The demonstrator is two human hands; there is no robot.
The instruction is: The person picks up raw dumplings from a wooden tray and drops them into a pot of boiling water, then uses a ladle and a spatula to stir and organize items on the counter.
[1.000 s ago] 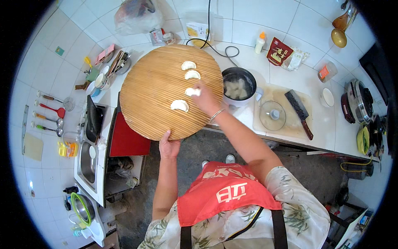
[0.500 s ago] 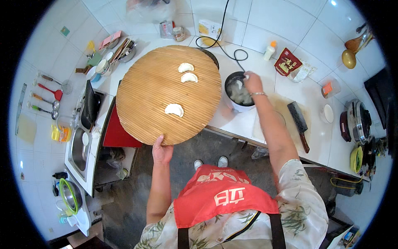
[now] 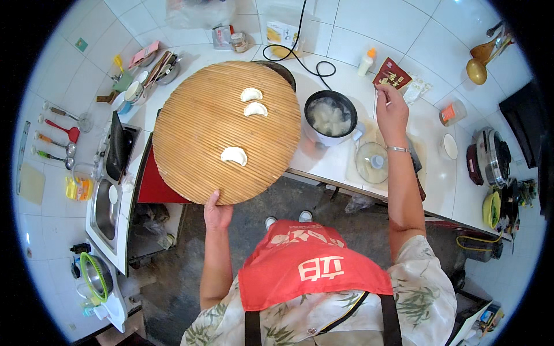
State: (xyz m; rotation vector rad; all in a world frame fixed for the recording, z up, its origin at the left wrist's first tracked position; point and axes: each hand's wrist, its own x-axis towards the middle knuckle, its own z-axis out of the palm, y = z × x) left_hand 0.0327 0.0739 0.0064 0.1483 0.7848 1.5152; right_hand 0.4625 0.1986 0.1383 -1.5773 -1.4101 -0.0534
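My left hand grips the near rim of a round ribbed wooden tray and holds it up. Three white dumplings lie on it: two close together, one dumpling just beyond another dumpling, and a third dumpling nearer me. To the right of the tray stands a white electric pot with a dark rim, with pale dumplings in steaming water. My right hand is raised to the right of the pot, fingers bent and slightly apart, with nothing visible in them.
A glass lid lies on a cutting board, beside a cleaver partly hidden under my right forearm. A black cord runs behind the pot. At the back are a bottle and a red packet. On the left is a sink.
My right hand has moved from over the pot to its right and no longer shows a dumpling. The pot's contents and the glass lid are now uncovered to view.
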